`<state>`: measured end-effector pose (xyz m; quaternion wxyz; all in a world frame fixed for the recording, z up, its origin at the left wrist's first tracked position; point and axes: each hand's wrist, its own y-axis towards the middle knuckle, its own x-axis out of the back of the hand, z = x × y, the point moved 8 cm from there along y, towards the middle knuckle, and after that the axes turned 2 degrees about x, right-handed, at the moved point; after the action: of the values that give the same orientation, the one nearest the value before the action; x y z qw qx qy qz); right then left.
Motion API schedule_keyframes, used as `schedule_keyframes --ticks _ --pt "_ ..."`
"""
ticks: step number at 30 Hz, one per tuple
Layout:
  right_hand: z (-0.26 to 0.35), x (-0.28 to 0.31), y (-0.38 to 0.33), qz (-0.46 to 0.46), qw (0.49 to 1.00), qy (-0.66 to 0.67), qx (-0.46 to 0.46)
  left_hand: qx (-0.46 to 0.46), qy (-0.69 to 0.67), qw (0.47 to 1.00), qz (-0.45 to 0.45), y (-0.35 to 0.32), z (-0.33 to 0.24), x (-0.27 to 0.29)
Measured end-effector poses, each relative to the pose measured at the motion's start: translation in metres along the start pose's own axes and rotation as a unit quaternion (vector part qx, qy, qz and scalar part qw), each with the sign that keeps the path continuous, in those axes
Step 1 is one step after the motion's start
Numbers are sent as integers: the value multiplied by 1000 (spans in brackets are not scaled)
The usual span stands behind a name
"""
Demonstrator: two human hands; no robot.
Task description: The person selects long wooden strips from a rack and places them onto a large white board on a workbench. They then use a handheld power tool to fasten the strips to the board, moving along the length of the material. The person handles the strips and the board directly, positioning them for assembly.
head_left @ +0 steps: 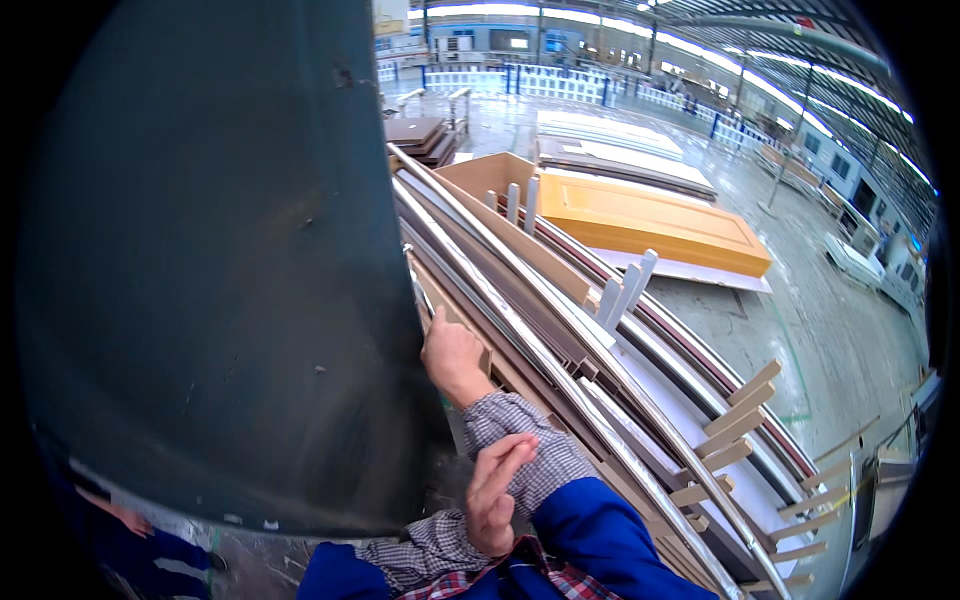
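Note:
My right hand (455, 358) reaches forward along the right edge of a large dark grey panel (230, 250). Its fingers are curled, the thumb side pointing up. A thin light-coloured strip (424, 297) shows just beyond the fingers; what the hand grips is mostly hidden. Closer to my body, my left hand (493, 490) has its fingers stretched out, with nothing in them. Its fingertips lie at the checked cuff (515, 440) over my right forearm. Long, wrapped trim strips (500, 300) run diagonally just right of both hands.
Pale wooden pegs (735, 425) and grey posts (625, 290) stick up among the strips. Beyond lie an orange-brown door panel (650, 220), stacked white boards (610, 135) and brown boards (415, 135). Another person's hand (130, 520) shows at lower left.

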<state>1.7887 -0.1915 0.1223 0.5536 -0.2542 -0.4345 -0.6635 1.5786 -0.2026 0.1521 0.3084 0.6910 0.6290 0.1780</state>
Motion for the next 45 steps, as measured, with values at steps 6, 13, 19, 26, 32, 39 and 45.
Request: schedule_keyframes --ticks 6,13,19,26,32,39,45 --pt "40 -31 -83 -2 985 -116 125 49 184 975 -118 -83 -30 44" --pt "0 -21 -129 69 975 -114 178 94 142 982 -80 -115 -71 16" --pt "-95 -142 -112 200 948 236 81 149 231 948 -164 -148 -99 53" --pt "-40 -142 -177 295 710 560 -309 237 240 912 -233 -230 -104 116" --pt "-22 -197 -230 363 506 658 -424 303 235 871 -308 -305 -121 214" --pt "17 -195 -346 344 302 721 -520 384 337 785 -349 -435 -184 384" --pt "-12 -132 -390 331 505 671 -430 410 336 788 -313 -423 -204 493"
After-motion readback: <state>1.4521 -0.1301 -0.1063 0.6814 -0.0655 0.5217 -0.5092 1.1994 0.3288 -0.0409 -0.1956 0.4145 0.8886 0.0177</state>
